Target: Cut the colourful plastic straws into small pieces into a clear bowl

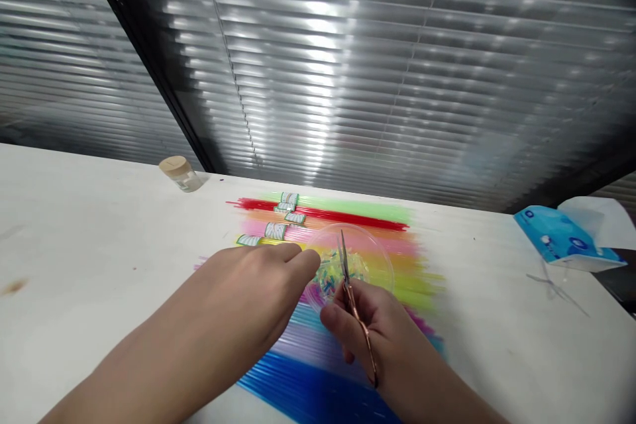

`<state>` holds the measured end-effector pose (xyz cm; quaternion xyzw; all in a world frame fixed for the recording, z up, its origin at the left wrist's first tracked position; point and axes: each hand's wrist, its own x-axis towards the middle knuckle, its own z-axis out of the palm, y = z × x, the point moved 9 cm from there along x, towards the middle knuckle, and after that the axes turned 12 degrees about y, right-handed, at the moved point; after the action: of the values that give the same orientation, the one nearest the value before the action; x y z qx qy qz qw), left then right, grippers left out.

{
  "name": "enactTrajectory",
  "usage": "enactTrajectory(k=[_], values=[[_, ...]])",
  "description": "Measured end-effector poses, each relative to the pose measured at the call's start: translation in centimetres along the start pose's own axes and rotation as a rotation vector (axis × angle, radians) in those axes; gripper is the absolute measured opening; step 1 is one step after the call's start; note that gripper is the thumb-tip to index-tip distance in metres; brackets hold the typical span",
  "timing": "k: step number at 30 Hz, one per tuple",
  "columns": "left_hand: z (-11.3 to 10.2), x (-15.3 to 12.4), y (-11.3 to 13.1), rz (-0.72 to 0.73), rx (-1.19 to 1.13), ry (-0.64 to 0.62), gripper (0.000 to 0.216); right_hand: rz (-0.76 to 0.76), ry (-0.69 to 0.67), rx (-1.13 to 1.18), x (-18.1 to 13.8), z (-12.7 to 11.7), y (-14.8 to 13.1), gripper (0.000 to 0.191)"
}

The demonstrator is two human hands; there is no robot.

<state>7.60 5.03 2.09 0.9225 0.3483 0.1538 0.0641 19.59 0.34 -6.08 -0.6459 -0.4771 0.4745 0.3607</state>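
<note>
Holding copper scissors (pixel 355 308) in your right hand (pixel 377 331), fingers closed on them | clear bowl (pixel 348 265) of cut bits rests on coloured straws (pixel 338 225) | left hand (pixel 258 278) fingers pinched together at bowl's rim

The cut bits in the clear bowl (pixel 370 258) are too blurred to tell apart.

Right hand (pixel 370 328): its grip is closed around copper-coloured scissors (pixel 354 305), blades pointing up and away over a clear plastic bowl (pixel 380 258).
Left hand (pixel 258 291): fingertips pinched at the bowl's near-left rim; what they pinch is too small to tell.
Bowl: holds small coloured cut pieces and sits on the straws.
Straws (pixel 322 371): bundles in red, green, orange, pink, yellow, purple and blue lie side by side on the white table (pixel 89 245), some banded with labels.
Far left: small jar (pixel 179 173) with a tan lid.
Right edge: blue tissue pack (pixel 564 238).
</note>
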Motion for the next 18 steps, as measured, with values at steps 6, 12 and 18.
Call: enactTrajectory(k=[6,12,18], values=[[0.18,-0.01,-0.02,0.002,0.039,-0.011,0.027,0.041,-0.038,0.004,-0.10,0.47,0.46,0.058],[0.15,-0.05,-0.09,0.011,0.040,-0.019,0.027,0.014,-0.030,-0.032,-0.47,0.01,-0.21,0.062],[0.65,0.01,0.31,0.000,-0.019,-0.065,0.024,0.026,-0.058,-0.016,-0.58,0.24,0.07,0.058]])
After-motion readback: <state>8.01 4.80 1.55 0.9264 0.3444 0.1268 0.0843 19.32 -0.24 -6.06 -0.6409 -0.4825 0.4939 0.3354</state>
